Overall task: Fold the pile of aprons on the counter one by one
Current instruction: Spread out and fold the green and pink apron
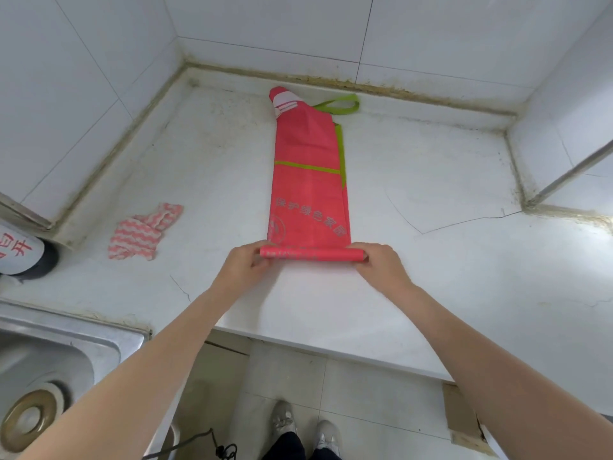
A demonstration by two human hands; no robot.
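A red apron [310,180] with green trim lies folded into a long narrow strip on the white counter [431,260], running away from me. Grey printed characters show near its lower part. A green neck loop [341,106] sticks out at the far end. The near end is rolled into a tight tube [311,254]. My left hand [248,262] pinches the tube's left end and my right hand [378,263] grips its right end. No other apron shows on the counter.
A pink and white striped cloth [146,232] lies crumpled to the left. A steel sink [49,366] with its drain sits at the lower left. A white container with red characters [20,250] stands at the left edge. Tiled walls enclose the counter's back and sides.
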